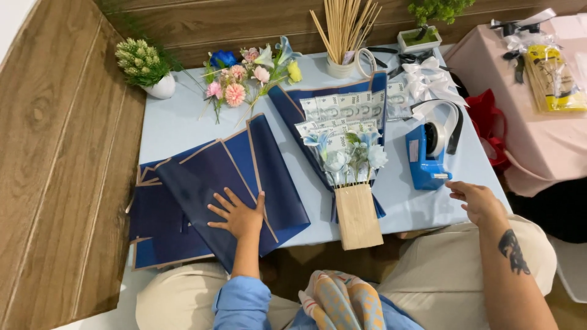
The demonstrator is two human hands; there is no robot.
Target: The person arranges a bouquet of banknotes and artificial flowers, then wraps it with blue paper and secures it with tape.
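Head view: left hand [239, 215] flat on navy paper [202, 183]; right hand [477, 201] open; cup [340, 66] holds sticks [345, 24].

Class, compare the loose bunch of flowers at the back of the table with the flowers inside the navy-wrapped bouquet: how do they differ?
The loose bunch is mostly pink, with one blue and one yellow bloom; the bouquet flowers are pale blue and white. The loose bunch lies bare on the table; the bouquet flowers sit in navy wrapping with banknotes fanned behind them. Both look artificial, and neither hand touches them.
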